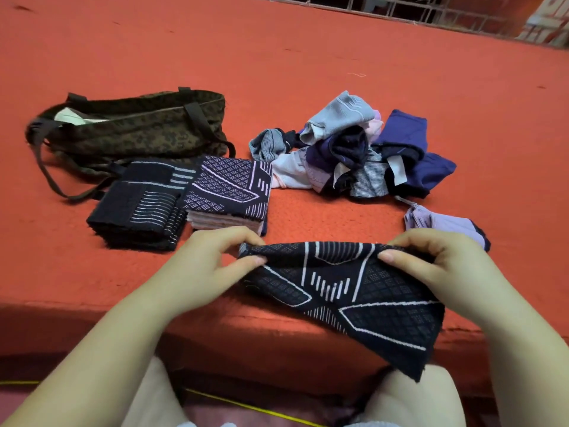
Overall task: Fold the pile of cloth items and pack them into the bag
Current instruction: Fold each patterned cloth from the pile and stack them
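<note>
I see a red-orange textured fabric surface [308, 57] carrying everything. Far left on it lies a dark olive camouflage-print cloth bag with brown straps [135, 131], on its side, mouth open to the left, something pale showing inside. Just in front of the bag sit two folded stacks side by side and touching: a dark navy stack with thin white stripes [138, 208] on the left, and a stack topped by a navy cloth with pale lilac geometric lines [229, 192] on the right, with pale pink layers showing at its near edge. To the right, apart from the stacks, is the unfolded heap of grey, pink, purple and navy cloth items [354, 155]; white tags stick out of it, but I cannot read any writing on them. A single lilac cloth with a dark edge [443, 224] lies nearer, just behind my right hand. Nothing lies between the hands and the stacks. The left hand [212, 260] pinches the left top corner of a navy cloth with white geometric line pattern [354, 297] between thumb and fingers; the right hand [431, 260] pinches the right top corner the same way. The cloth's top edge is stretched between the two hands over the near edge of the surface, and its lower corner hangs down toward my knees. A yellow line [246, 405] runs across the floor below.
</note>
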A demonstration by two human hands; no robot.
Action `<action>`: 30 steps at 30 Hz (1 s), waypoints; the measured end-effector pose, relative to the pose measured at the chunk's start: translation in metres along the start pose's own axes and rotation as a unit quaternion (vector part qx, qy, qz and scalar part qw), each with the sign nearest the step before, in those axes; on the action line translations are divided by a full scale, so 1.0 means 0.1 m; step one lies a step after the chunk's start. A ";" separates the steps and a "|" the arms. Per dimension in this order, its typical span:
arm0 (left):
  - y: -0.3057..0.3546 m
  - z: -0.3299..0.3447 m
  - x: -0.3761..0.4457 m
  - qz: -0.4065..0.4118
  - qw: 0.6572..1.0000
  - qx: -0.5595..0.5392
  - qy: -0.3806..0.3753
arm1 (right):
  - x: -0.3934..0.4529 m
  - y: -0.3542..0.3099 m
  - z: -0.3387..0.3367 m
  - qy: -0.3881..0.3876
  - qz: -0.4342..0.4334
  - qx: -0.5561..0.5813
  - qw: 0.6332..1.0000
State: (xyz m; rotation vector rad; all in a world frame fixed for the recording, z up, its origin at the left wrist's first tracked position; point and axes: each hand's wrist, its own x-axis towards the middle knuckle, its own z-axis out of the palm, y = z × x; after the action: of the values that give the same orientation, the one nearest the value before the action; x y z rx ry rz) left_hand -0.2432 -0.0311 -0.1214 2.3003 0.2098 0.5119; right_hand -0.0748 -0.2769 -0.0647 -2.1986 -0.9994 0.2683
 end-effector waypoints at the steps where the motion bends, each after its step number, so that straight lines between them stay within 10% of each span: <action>1: 0.01 -0.01 -0.02 -0.033 0.996 -0.082 0.005 | 0.01 0.03 -0.01 0.000 0.008 0.003 1.000; 9: 0.13 0.10 -0.03 -0.157 0.896 -0.401 0.109 | 0.05 0.12 0.02 -0.007 0.045 0.051 0.998; 24: 0.20 0.13 0.01 -0.235 0.854 -0.433 0.169 | 0.09 0.28 -0.09 0.030 0.097 0.174 0.979; 30: 0.19 0.20 0.03 -0.285 0.788 -0.520 0.166 | 0.14 0.37 -0.05 0.043 0.140 0.187 0.971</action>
State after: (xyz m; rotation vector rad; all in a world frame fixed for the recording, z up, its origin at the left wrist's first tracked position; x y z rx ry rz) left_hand -0.2320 -0.0561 -0.1196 0.9738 0.5981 0.5171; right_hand -0.0419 -0.2863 -0.0848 -1.9765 -0.5359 0.4479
